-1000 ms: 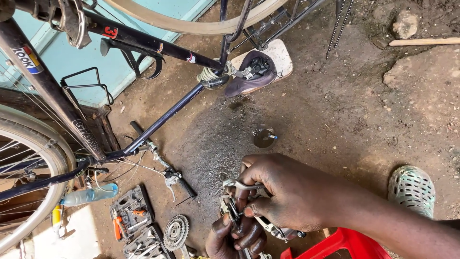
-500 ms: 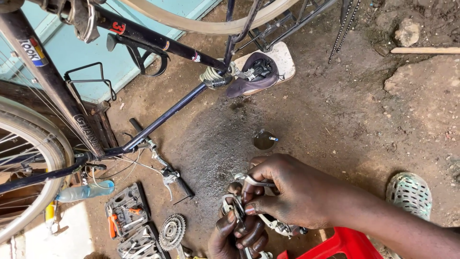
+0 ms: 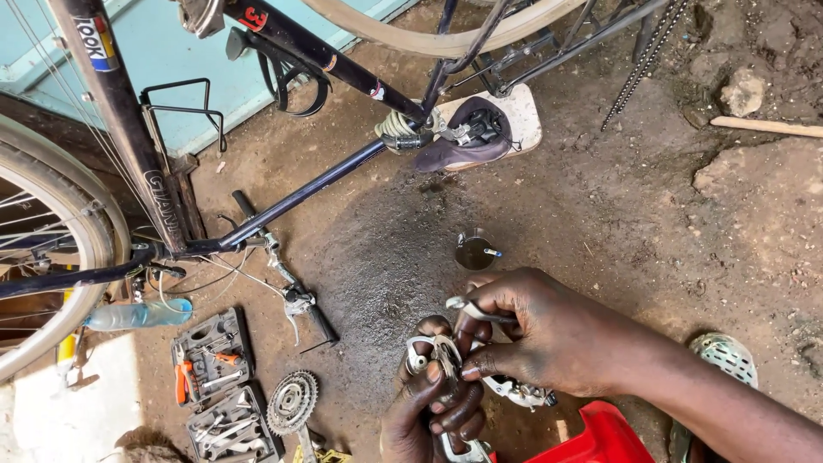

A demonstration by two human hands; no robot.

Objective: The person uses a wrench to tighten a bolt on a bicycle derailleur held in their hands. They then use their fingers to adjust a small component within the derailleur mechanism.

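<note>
Head view, only cam: both hands low centre, over oily dirt floor [image 3: 377,249]. Left hand [image 3: 429,411] wraps from below round a metal bike part, looks like a derailleur [image 3: 441,360], grip pressed together on its lower body. Right hand [image 3: 549,334] comes from the right, fingertips pinching the upper end of the part, a thin silver bit poking out by the knuckles; can't tell if that's a tool or a lever. More of the mech [image 3: 519,393] shows under the right palm. Handling, my read: stiff steel/alloy, light-ish, hinged and springy so it can snap or fold, greasy so slippery; hold by the solid body, not the cage plates or cable end. Around: upside-down bike frame [image 3: 300,193] top left, saddle [image 3: 467,141] resting on a pale board, small tin [image 3: 474,251] just above hands, sprocket [image 3: 291,401] and open tool case [image 3: 214,356] lower left, plastic bottle [image 3: 137,315], red plastic thing [image 3: 591,437] at bottom edge.
</note>
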